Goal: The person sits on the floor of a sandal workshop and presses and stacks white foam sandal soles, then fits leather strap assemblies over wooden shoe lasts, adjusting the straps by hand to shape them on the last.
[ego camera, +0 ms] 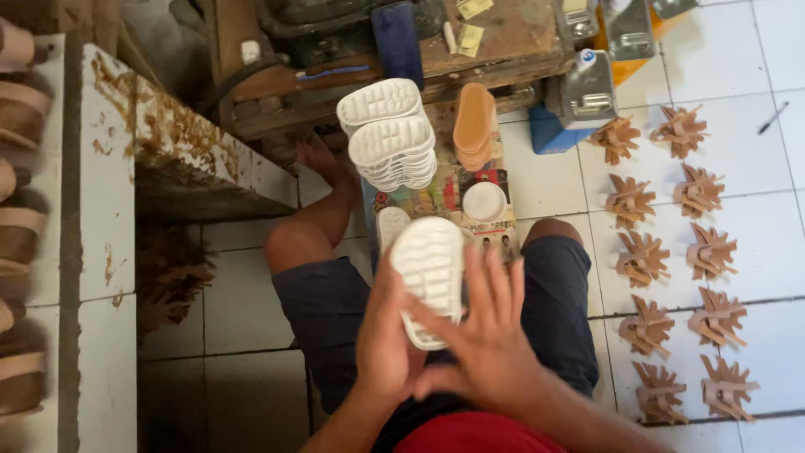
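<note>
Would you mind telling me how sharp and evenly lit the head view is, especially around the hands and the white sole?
In the head view, the right hand shows slight motion blur at its fingers; the white sole and left hand look fairly crisp; the white floor tiles at right are bright, while the corner under the bench at left lies in deep shadow.

Head-worn view, steeply downward, close.
</note>
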Demonstrator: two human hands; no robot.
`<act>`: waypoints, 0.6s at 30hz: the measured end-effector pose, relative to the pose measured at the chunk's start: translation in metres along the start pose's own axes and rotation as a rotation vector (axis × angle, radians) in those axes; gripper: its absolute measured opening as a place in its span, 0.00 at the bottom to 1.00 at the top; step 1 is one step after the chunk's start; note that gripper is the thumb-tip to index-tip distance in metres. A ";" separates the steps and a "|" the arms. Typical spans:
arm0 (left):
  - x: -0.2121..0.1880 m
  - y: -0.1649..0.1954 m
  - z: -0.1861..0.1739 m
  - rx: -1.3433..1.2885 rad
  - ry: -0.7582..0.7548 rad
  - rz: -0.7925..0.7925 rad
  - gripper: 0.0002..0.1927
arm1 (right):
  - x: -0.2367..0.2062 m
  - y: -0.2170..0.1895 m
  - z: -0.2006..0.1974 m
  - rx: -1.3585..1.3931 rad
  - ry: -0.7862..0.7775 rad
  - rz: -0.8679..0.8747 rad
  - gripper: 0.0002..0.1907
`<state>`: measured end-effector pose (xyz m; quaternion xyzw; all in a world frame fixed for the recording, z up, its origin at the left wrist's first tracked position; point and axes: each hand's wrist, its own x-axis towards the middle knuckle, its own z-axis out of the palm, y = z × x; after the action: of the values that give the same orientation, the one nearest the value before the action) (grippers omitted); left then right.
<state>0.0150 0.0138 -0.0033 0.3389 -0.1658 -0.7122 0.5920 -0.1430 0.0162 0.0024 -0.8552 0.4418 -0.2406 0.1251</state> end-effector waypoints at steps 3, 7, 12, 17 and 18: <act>0.017 0.005 -0.009 -0.247 0.031 0.037 0.29 | -0.008 -0.001 0.015 0.120 0.006 -0.023 0.42; 0.033 -0.005 -0.016 -0.270 0.132 0.057 0.32 | -0.002 0.010 0.044 0.394 0.150 0.184 0.52; 0.057 -0.023 -0.044 -0.044 -0.010 0.151 0.30 | 0.033 0.022 0.080 0.375 0.216 0.357 0.59; 0.131 -0.023 -0.117 0.372 0.155 0.242 0.30 | 0.113 0.052 0.119 0.410 0.341 0.317 0.59; 0.145 -0.024 -0.134 0.719 0.207 0.228 0.30 | 0.133 0.059 0.130 0.427 0.362 0.304 0.59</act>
<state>0.0782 -0.0968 -0.1557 0.5742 -0.3805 -0.5004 0.5245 -0.0504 -0.1262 -0.0931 -0.6769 0.5191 -0.4548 0.2558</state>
